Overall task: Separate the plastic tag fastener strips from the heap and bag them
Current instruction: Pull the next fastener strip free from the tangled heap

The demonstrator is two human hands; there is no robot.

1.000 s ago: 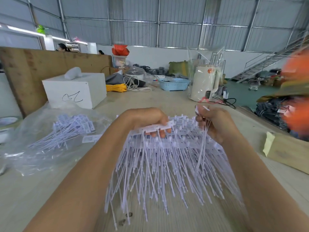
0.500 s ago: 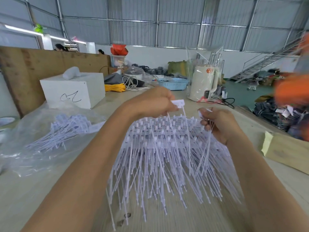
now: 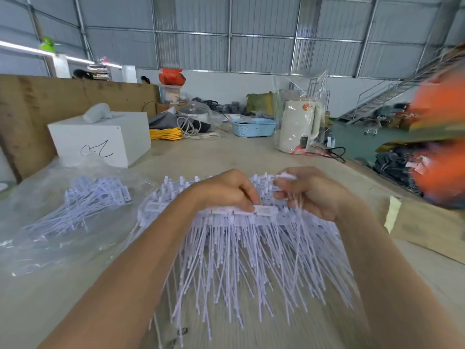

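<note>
A heap of white plastic tag fastener strips (image 3: 251, 260) lies fanned out on the table in front of me, tails pointing toward me. My left hand (image 3: 226, 191) rests on the heap's top edge and pinches the flat head of one strip (image 3: 264, 210). My right hand (image 3: 312, 192) sits just to its right, fingers closed around a small bunch of strips whose heads stick up above the fingers. To the left lies a clear plastic bag (image 3: 37, 248) with a bundle of separated strips (image 3: 83, 205) inside it.
A white box (image 3: 100, 139) stands at the back left before a brown board (image 3: 30, 117). Farther back are yellow cord (image 3: 164, 134), a blue basket (image 3: 253, 127) and a wrapped white kettle (image 3: 297, 127). A cardboard piece (image 3: 427, 227) lies right; blurred orange shapes (image 3: 440, 147) fill the far right.
My left hand, which had lifted a strip head up above the heap, has come back down onto the heap's top edge. The right hand has stayed beside it with its bunch.
</note>
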